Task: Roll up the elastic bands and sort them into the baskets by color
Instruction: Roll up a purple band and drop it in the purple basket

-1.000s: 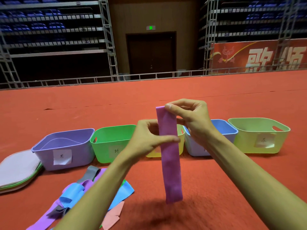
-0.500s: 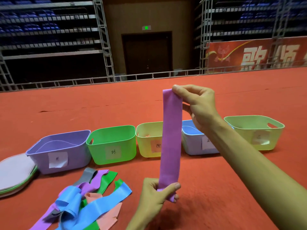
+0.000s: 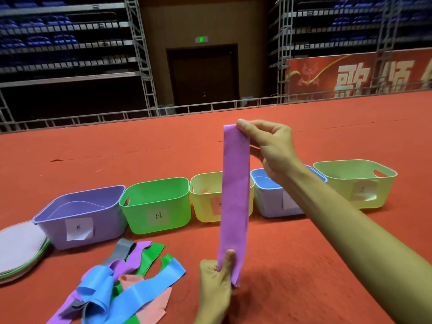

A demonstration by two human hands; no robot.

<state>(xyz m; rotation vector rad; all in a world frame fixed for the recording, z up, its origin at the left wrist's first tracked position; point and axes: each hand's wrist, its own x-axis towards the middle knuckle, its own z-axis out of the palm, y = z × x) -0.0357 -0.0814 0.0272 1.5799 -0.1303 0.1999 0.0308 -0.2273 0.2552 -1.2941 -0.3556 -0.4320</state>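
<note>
Head view: the left hand (image 3: 214,284) has dropped from the upper part of the purple band (image 3: 235,202) to its bottom end. Its thumb and curled fingers now pinch that end. The right hand (image 3: 271,150) pinches the top edge with thumb and forefinger, other fingers loosely curled behind. The band hangs flat and straight between the two pinches, off the floor, no turn rolled yet.

My read: it's straightened and ready to roll from the lower end, then goes in the purple basket (image 3: 105,228), far left of the left fingers. The pile of loose bands (image 3: 131,284) lies just left of them.

Surface: red carpet (image 3: 304,258). Room: a hall with tiered seating racks (image 3: 65,38), a dark door (image 3: 203,76) and a red banner (image 3: 350,76) beyond the right fingers.
</note>
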